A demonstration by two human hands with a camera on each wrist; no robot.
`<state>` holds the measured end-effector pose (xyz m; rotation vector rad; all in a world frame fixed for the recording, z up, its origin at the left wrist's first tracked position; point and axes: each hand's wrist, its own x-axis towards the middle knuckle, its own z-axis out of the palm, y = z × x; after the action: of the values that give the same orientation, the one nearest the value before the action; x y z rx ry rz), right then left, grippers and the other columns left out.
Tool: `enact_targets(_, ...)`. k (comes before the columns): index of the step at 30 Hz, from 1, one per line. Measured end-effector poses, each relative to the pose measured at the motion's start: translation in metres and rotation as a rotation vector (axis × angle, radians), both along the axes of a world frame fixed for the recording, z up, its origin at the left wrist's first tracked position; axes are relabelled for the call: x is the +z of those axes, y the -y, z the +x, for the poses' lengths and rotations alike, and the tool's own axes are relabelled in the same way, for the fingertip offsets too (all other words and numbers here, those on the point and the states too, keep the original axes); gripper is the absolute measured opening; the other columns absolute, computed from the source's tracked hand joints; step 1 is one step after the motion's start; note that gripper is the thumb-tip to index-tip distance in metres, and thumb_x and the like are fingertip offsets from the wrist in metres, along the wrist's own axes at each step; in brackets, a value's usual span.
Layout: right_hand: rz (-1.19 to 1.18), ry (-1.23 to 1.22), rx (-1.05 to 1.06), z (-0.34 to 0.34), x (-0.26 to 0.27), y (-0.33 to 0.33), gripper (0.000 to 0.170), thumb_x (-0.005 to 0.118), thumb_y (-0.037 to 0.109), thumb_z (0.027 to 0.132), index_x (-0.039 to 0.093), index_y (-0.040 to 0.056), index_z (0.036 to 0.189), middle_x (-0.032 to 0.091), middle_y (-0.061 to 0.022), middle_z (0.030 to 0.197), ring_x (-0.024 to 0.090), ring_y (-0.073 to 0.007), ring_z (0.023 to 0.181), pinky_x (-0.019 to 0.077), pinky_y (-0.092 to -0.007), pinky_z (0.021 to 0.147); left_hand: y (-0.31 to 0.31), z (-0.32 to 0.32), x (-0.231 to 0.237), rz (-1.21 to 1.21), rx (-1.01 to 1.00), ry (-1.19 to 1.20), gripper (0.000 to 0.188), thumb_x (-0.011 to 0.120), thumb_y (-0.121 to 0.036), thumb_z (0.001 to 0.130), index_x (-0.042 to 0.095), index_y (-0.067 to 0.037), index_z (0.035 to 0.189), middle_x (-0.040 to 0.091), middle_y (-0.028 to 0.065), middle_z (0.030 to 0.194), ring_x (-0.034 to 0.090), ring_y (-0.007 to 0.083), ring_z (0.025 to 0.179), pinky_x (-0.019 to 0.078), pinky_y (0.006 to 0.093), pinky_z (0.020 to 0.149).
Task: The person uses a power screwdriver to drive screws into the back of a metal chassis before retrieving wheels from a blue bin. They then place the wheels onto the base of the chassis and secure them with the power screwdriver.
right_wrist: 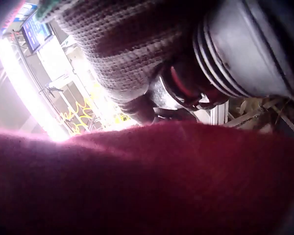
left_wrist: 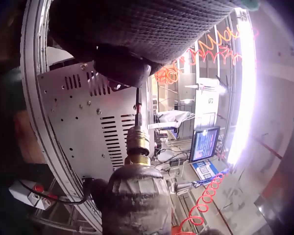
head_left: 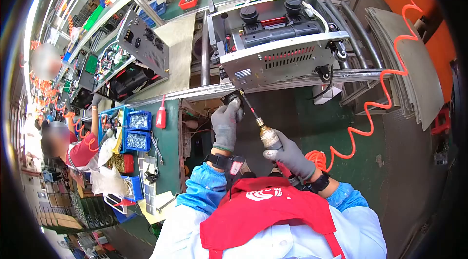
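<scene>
My gloved left hand pinches a small black part just below the front edge of the metal housing. Around the body of a power screwdriver curls my gloved right hand. The driver's long bit points up-left, its tip at the black part. In the left wrist view, the glove is over a black rounded piece, with the driver below it. The right wrist view shows the glove against the tool; red cloth hides much there.
A second open housing stands on the line at left, where a gloved person works. Blue bins of small parts and a red bottle are on the green bench. An orange coiled hose hangs at right, near stacked panels.
</scene>
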<state>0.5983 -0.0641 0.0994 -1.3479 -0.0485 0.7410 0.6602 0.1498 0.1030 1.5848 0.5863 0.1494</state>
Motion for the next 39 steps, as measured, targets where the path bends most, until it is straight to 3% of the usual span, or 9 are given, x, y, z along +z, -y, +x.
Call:
enact_targets(2, 0.003, -0.031, -0.026, 0.002, -0.005, -0.005, 0.072, 0.076, 0.021, 0.084, 0.043, 0.0044, 0.146, 0.060, -0.0020, 0.100, 0.058, -0.0086, 0.079, 0.0497, -0.0255, 0.069, 0.001, 0.003, 0.005, 0.131, 0.029, -0.008, 0.038, 0.069, -0.029, 0.092, 0.064, -0.001, 0.066, 0.055, 0.0013, 0.058, 0.049, 0.0118, 0.053, 0.0382, 0.0271, 0.055)
enact_targets(5, 0.023, -0.094, -0.059, 0.007, -0.011, -0.016, 0.071, 0.076, 0.021, 0.085, 0.043, 0.0044, 0.146, 0.060, -0.0021, 0.095, 0.058, -0.0087, 0.072, 0.0498, -0.0259, 0.063, -0.017, 0.021, -0.031, 0.751, 0.039, 0.335, 0.034, 0.070, -0.026, 0.091, 0.066, 0.000, 0.070, 0.057, 0.0023, 0.060, 0.050, 0.0113, 0.053, 0.0396, 0.0279, 0.054)
enact_targets(9, 0.029, -0.035, -0.143, 0.021, -0.024, -0.041, 0.071, 0.075, 0.023, 0.086, 0.043, 0.0039, 0.146, 0.060, -0.0028, 0.090, 0.058, -0.0090, 0.068, 0.0497, -0.0268, 0.058, -0.018, 0.048, 0.000, 0.215, -0.091, 0.096, 0.036, 0.065, -0.029, 0.093, 0.068, 0.000, 0.072, 0.055, 0.0008, 0.058, 0.050, 0.0096, 0.056, 0.0396, 0.0304, 0.055)
enact_targets(13, 0.049, -0.022, -0.204, 0.039, -0.032, -0.058, 0.071, 0.074, 0.025, 0.087, 0.042, 0.0033, 0.146, 0.060, -0.0035, 0.088, 0.058, -0.0094, 0.067, 0.0493, -0.0275, 0.057, -0.017, 0.071, 0.008, 0.217, -0.093, 0.125, 0.042, 0.063, -0.033, 0.093, 0.066, -0.002, 0.066, 0.054, -0.0011, 0.058, 0.048, 0.0081, 0.057, 0.0378, 0.0284, 0.054)
enact_targets(18, 0.108, -0.127, -0.258, 0.048, -0.049, -0.071, 0.071, 0.075, 0.020, 0.086, 0.040, 0.0075, 0.148, 0.060, -0.0034, 0.084, 0.057, -0.0102, 0.059, 0.0485, -0.0274, 0.052, -0.032, 0.096, -0.025, 0.166, -0.145, 0.059, 0.041, 0.065, -0.034, 0.093, 0.068, 0.003, 0.075, 0.058, -0.0015, 0.065, 0.045, 0.0073, 0.058, 0.0355, 0.0275, 0.055)
enact_targets(21, 0.065, -0.080, -0.259, 0.047, -0.051, -0.076, 0.070, 0.073, 0.019, 0.087, 0.040, 0.0075, 0.148, 0.059, -0.0032, 0.082, 0.057, -0.0105, 0.059, 0.0490, -0.0275, 0.052, -0.028, 0.092, -0.016, 0.176, -0.134, 0.109, 0.041, 0.067, -0.032, 0.094, 0.062, -0.002, 0.065, 0.059, 0.0012, 0.060, 0.050, 0.0091, 0.055, 0.0373, 0.0284, 0.052)
enact_targets(27, 0.517, -0.438, -0.209, 0.042, -0.047, -0.069, 0.043, 0.062, 0.030, 0.093, 0.049, 0.0101, 0.129, 0.063, -0.0060, 0.077, 0.062, -0.0156, 0.058, 0.0508, -0.0285, 0.050, -0.033, 0.095, -0.013, 0.173, -0.161, 0.098, 0.041, 0.067, -0.035, 0.092, 0.067, 0.001, 0.072, 0.057, -0.0005, 0.064, 0.046, 0.0078, 0.059, 0.0361, 0.0284, 0.054)
enact_targets(30, 0.468, -0.402, -0.216, 0.043, -0.035, -0.070, 0.033, 0.059, 0.032, 0.096, 0.050, 0.0117, 0.120, 0.063, -0.0062, 0.076, 0.063, -0.0159, 0.059, 0.0513, -0.0285, 0.050, -0.031, 0.096, -0.011, 0.170, -0.163, 0.099, 0.042, 0.067, -0.035, 0.092, 0.065, 0.001, 0.070, 0.056, -0.0004, 0.063, 0.045, 0.0084, 0.059, 0.0361, 0.0290, 0.054)
enact_targets(39, 0.362, -0.350, -0.217, 0.046, -0.038, -0.072, 0.043, 0.063, 0.023, 0.094, 0.047, 0.0097, 0.131, 0.061, -0.0072, 0.072, 0.061, -0.0159, 0.054, 0.0520, -0.0301, 0.049, -0.027, 0.094, -0.001, 0.226, -0.175, 0.117, 0.043, 0.069, -0.034, 0.091, 0.064, 0.002, 0.068, 0.053, -0.0008, 0.060, 0.044, 0.0074, 0.058, 0.0349, 0.0288, 0.053)
